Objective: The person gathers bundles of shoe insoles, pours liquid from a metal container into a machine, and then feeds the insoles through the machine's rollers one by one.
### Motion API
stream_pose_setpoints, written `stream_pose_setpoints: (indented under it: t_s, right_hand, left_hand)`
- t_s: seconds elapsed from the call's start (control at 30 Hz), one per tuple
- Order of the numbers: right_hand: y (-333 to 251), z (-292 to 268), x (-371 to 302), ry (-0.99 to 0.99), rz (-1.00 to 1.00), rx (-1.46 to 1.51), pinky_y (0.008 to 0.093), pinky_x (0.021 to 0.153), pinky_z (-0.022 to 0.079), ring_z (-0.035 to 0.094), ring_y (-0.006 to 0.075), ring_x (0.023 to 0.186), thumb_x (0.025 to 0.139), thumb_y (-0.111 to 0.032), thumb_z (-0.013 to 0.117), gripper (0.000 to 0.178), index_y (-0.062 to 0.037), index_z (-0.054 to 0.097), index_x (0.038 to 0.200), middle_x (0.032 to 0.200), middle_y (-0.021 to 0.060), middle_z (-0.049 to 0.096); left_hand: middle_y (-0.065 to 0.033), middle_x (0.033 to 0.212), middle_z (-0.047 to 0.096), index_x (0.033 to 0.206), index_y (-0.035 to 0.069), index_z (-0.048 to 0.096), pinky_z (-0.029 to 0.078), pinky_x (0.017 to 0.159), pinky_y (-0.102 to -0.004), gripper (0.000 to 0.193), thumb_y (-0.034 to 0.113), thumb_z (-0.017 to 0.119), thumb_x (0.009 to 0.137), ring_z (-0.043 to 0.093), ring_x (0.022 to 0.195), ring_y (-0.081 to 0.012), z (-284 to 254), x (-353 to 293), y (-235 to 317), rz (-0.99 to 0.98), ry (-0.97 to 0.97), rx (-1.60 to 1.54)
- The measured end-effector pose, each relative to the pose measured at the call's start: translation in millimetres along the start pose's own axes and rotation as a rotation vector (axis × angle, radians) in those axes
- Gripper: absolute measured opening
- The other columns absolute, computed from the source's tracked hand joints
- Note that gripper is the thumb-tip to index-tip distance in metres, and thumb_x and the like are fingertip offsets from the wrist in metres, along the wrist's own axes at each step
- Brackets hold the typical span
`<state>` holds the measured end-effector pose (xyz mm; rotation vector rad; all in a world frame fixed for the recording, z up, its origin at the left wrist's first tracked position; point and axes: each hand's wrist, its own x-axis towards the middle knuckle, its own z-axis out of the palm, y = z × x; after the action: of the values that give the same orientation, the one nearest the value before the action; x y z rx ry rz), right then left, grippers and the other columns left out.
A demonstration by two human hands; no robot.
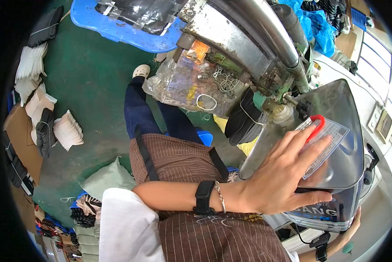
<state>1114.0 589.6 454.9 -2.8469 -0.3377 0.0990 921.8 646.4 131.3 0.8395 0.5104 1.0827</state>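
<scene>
Metal can [346, 111] is located at the person's right, tilted, close beside the green-and-silver machine [255, 41]. Whether its corner touches the machine's fitting cannot be determined.

Left hand [277, 172] lies palm-down across the can's upper face; fingers fanned apart, tips close to the red handle [320, 124] and the printed label [327, 144], thumb splayed out by the near edge. Whether any finger hooks the handle cannot be told. Right hand [352, 227] is set against the lower far side; most of its fingers are hidden, so their spacing cannot be stated.

Handling, as judged: thin sheet walls, stiff at folded seams but liable to dent at mid-panel. Polished surface probably slippery, more so if oily. Weight depends on contents, which are not visible; any liquid would shift the balance under tilt.

Recommended hold: handle for the upper grip, a full palm beneath the lower edge for support. Pressing the flat panels alone is judged insecure.
</scene>
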Motion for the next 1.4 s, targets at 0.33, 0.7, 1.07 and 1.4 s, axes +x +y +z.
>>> stream_pose_setpoints:
  t_s: [0.33,0.7,1.07,1.4]
  right_hand:
    - [3.6,-2.3,2.7,-0.008,-0.017,-0.015,0.0299,0.077,0.052,0.065,0.0179,0.081,0.095,-0.042,0.047,0.048,0.0022,0.060,0.109,0.097,0.0102,0.066]
    - [52.3,-25.8,11.1,0.016,-0.020,-0.035,0.0307,0.078,0.052,0.065,0.0177,0.083,0.095,-0.040,0.048,0.047,0.0036,0.061,0.108,0.098,0.0102,0.066]
    - [174.0,-4.5,-26.1,0.171,0.112,0.221,0.0287,0.076,0.051,0.064,0.0165,0.085,0.097,-0.029,0.053,0.039,0.0067,0.064,0.108,0.102,0.0101,0.067]
    - [259.8,61.5,-132.3,0.293,0.261,0.352,0.0265,0.070,0.050,0.061,0.0116,0.077,0.100,-0.032,0.049,0.041,0.0053,0.066,0.100,0.090,0.0059,0.067]
  left_hand:
    - [-0.0351,0.135,0.035,0.139,-0.006,0.036,0.033,0.102,-0.0501,0.092,0.062,0.060,0.082,0.039,0.120,-0.0470,0.1,-0.2,0.6,0.015,0.035,0.028]
    - [-0.0310,0.136,0.039,0.138,-0.002,0.042,0.035,0.101,-0.0460,0.091,0.057,0.069,0.075,0.045,0.116,-0.0437,1.9,-6.9,-2.3,0.058,0.017,0.101]
    - [-0.0261,0.137,0.040,0.135,0.003,0.046,0.035,0.101,-0.0471,0.084,0.045,0.077,0.070,0.043,0.119,-0.0423,-13.2,-19.2,-8.6,0.090,-0.231,0.062]
    - [-0.0237,0.141,0.041,0.133,0.002,0.051,0.029,0.106,-0.0462,0.089,0.057,0.071,0.066,0.042,0.127,-0.0379,-42.8,-15.0,-6.3,-0.003,-0.575,0.018]
